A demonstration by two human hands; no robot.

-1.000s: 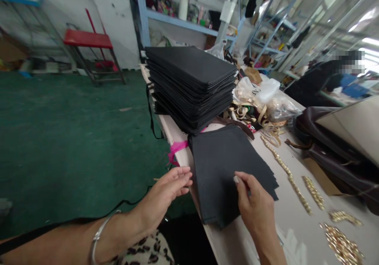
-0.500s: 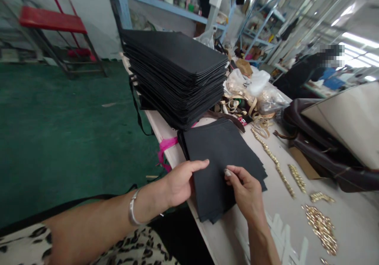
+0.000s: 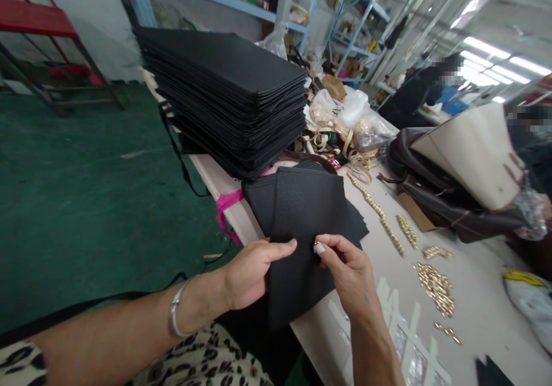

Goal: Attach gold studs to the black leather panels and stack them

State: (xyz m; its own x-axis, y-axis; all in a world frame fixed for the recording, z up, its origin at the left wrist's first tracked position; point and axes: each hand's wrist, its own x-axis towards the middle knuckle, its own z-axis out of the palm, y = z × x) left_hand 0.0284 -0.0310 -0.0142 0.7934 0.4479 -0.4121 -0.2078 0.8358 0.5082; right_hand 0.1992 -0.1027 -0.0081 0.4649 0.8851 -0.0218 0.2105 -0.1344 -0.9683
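Observation:
A black panel (image 3: 302, 207) is gripped at its left edge by my left hand (image 3: 252, 274), thumb on top and fingers hidden beneath. It lies over a fanned pile of similar black pieces (image 3: 261, 202). My right hand (image 3: 342, 262) pinches a tiny metallic piece (image 3: 317, 243) between thumb and forefinger, just above the panel's right part. To the right on the table lie gold-coloured metal pieces in a long row (image 3: 379, 213), short rows (image 3: 406, 232) and a loose heap (image 3: 434, 288).
Behind the pile rises a tall stack of black panels (image 3: 233, 98). Plastic bags (image 3: 371, 130) and straps lie beyond it. Dark brown and cream bags (image 3: 470, 161) rest at the right. White strips (image 3: 409, 328) lie near my right forearm. A person (image 3: 418, 90) is in the background.
The top black panel has turned and come toward me with my left hand, showing more of the pieces under it. My right hand keeps its pinch. The view has shifted right.

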